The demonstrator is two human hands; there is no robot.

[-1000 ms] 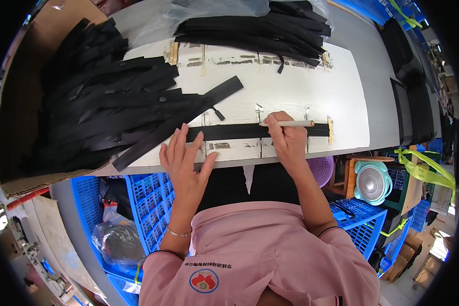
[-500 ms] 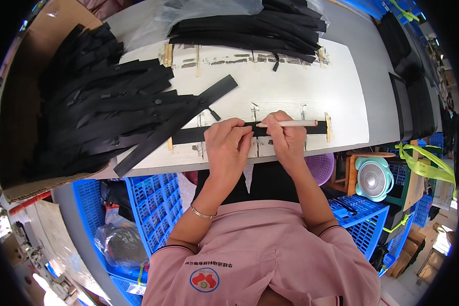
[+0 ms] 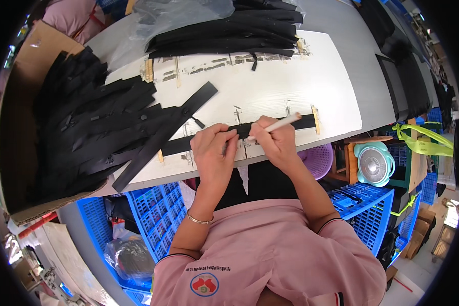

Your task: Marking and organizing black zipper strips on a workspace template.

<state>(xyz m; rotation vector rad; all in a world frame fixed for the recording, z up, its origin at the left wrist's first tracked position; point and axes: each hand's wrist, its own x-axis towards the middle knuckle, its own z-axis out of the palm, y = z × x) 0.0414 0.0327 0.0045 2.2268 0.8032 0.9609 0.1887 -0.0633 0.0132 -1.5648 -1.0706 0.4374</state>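
A long black zipper strip (image 3: 304, 122) lies flat across the white marked board (image 3: 224, 94) in front of me. My left hand (image 3: 212, 148) presses on the strip left of its middle, thumb and fingers drawn together at its edge. In my right hand (image 3: 274, 142) is a white marking pencil (image 3: 285, 122), its tip down at the strip's near edge beside my left fingertips. The pencil's back end slants up to the right. Another black zipper strip (image 3: 160, 143) lies diagonally over the left end, with a small pull tab (image 3: 199, 123) beside it.
A cardboard box (image 3: 23, 127) on the left overflows with black strips (image 3: 86, 122). More strips (image 3: 229, 33) are stacked at the board's far edge, beside clear plastic (image 3: 173, 20). Below the table stand blue crates (image 3: 155, 209), a purple basket (image 3: 316, 160) and a turquoise fan (image 3: 374, 163).
The pencil tip has moved from the strip's far edge to its near edge, and the pencil now tilts more steeply. My left hand stays on the strip. The whole view has shifted slightly.
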